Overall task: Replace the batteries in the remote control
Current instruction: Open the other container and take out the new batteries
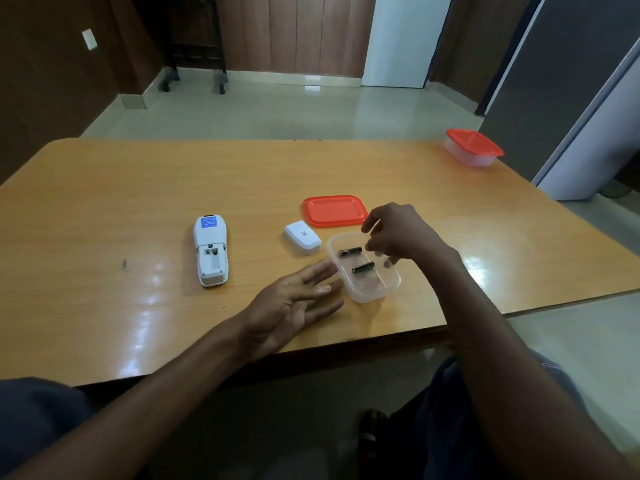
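Observation:
A white remote control lies face down on the wooden table, its battery bay uncovered and empty. Its white battery cover rests to the right of it. A clear plastic tub holds two black batteries, one at the far end and one nearer the middle. My right hand hovers over the tub's far right side, fingers curled downward and holding nothing. My left hand lies flat, palm up, fingers spread, fingertips touching the tub's left wall.
The tub's orange lid lies flat just behind it. A second clear tub with an orange lid stands at the table's far right corner. A dark chair stands by the far wall.

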`<state>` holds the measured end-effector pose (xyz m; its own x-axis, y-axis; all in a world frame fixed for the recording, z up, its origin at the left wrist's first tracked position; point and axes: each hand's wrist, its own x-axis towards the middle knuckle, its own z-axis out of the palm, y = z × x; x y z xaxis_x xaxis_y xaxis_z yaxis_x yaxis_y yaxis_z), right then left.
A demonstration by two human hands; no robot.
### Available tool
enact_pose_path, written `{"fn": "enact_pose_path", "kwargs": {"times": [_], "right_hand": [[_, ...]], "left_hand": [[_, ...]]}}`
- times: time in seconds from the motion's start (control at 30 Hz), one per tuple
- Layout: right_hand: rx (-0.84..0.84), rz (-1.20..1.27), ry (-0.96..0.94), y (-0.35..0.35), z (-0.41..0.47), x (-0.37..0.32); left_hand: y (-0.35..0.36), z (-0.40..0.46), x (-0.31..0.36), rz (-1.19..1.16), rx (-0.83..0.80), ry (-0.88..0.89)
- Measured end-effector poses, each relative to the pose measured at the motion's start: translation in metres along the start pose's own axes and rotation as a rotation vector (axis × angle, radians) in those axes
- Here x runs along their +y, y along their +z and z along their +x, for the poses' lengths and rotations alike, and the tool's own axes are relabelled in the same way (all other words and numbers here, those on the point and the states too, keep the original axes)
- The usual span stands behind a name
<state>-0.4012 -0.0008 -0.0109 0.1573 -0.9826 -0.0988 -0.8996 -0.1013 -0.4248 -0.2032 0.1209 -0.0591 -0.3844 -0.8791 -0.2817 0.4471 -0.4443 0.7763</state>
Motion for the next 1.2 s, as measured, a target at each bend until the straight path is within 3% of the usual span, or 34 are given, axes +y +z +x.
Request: {"fn": "enact_pose_path", "kwargs": {"times": [0.2,0.43,0.57,0.7,0.9,1.1,1.2], "right_hand": [[0.092,0.06,-0.083,0.006,0.001,-0.004],[0.111,-0.195,-0.261,0.012,-0.006,-0.011],[0.043,-0.405,-0.313,0.027,-0.008,-0.014],[0.077,-0.416,-0.319,0.027,-0.007,-0.019],[0.168,0.023,-0.521,0.031,-0.016,-0.059],[0.156,-0.23,-0.675,0.09,-0.016,-0.099],[0.141,-0.236,-0.665,0.091,-0.013,-0.099]], "left_hand": [[-0.002,0.002,0.005,0.057,0.086,0.074],[-0.005,-0.008,0.007,0.411,0.351,0.201],[-0.012,-0.014,0.007,0.482,0.419,0.227],[-0.018,-0.022,0.01,0.548,0.507,0.244],[-0.034,-0.06,0.015,1.351,0.629,0.349],[-0.037,-0.084,0.015,1.773,0.592,0.344],[-0.034,-0.088,0.015,1.813,0.6,0.372]]}}
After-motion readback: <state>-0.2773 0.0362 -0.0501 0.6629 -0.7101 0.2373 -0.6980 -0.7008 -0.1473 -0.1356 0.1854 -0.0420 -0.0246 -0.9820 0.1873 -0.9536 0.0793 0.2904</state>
